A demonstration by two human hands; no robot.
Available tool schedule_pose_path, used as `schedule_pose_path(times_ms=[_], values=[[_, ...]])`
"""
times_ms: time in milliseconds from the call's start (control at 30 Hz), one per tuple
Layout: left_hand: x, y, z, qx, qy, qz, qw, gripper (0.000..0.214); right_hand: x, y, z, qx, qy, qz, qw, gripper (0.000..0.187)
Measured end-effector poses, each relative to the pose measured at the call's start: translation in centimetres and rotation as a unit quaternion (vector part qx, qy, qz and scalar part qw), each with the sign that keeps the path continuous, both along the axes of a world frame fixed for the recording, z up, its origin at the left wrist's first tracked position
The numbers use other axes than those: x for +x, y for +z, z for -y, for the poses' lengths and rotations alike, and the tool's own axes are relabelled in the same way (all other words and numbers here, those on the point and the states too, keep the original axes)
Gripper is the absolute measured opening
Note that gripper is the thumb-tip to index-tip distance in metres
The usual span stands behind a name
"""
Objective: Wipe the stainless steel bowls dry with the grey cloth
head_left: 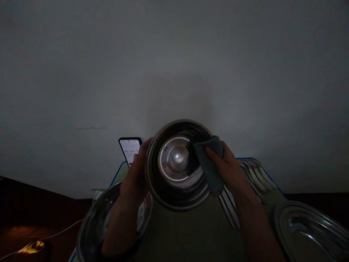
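A shiny metal bowl (177,160) is held up above the table, its open side tilted toward me. My left hand (139,171) grips the bowl's left rim, with most of its fingers hidden behind the wall. On the right side, my right hand (225,163) holds a grey-green cloth (208,165) folded over the rim. The thumb presses the cloth from the inner side; the other fingers are out of sight.
A phone (129,149) with a lit screen leans near the wall (174,54). A large metal basin (92,218) stands at left, under my left forearm. Forks (229,207) and more cutlery (257,174) lie at right, near a metal tray (313,233). A white cable (64,230) runs at lower left.
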State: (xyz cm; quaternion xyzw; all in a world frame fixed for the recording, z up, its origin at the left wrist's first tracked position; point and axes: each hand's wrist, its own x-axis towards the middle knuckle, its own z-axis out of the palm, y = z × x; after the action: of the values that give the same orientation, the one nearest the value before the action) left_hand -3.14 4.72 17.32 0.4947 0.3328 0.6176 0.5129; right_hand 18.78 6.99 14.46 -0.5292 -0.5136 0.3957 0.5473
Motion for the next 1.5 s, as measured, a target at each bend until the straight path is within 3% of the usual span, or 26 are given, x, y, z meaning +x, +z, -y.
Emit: schedule_pose_path(times_ms=[67,167,233,333,467,600,733,800,900,1000,1067,1167,1233,1367,1433,1500], values=[[-0.6,0.3,0.2,-0.027,-0.086,-0.018,0.996,0.045,1.1,0.8,0.4,0.009,0.05,0.048,0.998,0.03],[-0.9,0.5,0.4,-0.042,-0.166,-0.137,0.976,0.037,1.2,1.5,0.7,0.035,0.107,0.117,0.987,0.025],[-0.7,0.4,0.3,-0.029,-0.182,-0.184,0.966,0.037,0.7,1.6,0.7,0.058,0.091,0.116,0.987,0.026],[-0.5,0.1,0.1,-0.001,-0.157,-0.157,0.975,0.036,-0.2,1.2,0.3,0.087,0.022,0.071,0.993,0.032],[-0.2,0.2,0.0,0.023,-0.056,-0.085,0.995,0.033,-1.4,0.7,0.0,0.104,-0.076,0.03,0.991,0.035],[0.8,0.5,-0.1,0.042,0.12,0.036,0.991,0.029,-4.2,-0.1,0.5,0.064,-0.151,-0.074,0.984,0.04],[2.3,0.1,-0.2,0.055,0.311,0.044,0.948,0.028,-6.8,-1.2,0.6,-0.02,-0.116,-0.198,0.973,0.044],[2.6,-0.3,-0.2,0.077,0.348,0.028,0.934,0.03,-6.6,-1.3,0.4,-0.05,-0.074,-0.219,0.972,0.045],[2.2,-0.2,-0.2,0.095,0.268,0.062,0.957,0.036,-4.0,-0.7,0.2,-0.062,-0.026,-0.188,0.98,0.044],[1.5,0.7,0.3,0.023,0.103,0.107,0.989,0.029,-0.8,0.3,0.4,-0.054,0.046,-0.094,0.993,0.039],[1.2,1.3,0.7,-0.018,0.003,0.097,0.995,0.038,0.4,0.8,0.7,-0.053,0.086,-0.027,0.995,0.035],[1.0,1.8,1.2,-0.024,-0.054,0.069,0.996,0.047,0.0,1.0,0.8,-0.055,0.08,-0.026,0.995,0.037],[0.9,1.8,1.3,-0.004,-0.011,0.065,0.998,0.042,-1.2,0.7,0.5,-0.047,0.021,-0.07,0.996,0.041],[1.1,1.3,1.1,0.084,0.151,0.05,0.984,0.03,-3.8,-0.1,0.0,-0.044,-0.091,-0.151,0.983,0.048],[1.5,0.9,0.8,0.142,0.231,0.032,0.962,0.029,-5.3,-0.4,0.3,-0.058,-0.101,-0.201,0.973,0.05],[2.2,0.2,0.5,0.211,0.324,0.004,0.922,0.033,-6.8,-0.6,0.9,-0.072,-0.098,-0.245,0.962,0.05]])
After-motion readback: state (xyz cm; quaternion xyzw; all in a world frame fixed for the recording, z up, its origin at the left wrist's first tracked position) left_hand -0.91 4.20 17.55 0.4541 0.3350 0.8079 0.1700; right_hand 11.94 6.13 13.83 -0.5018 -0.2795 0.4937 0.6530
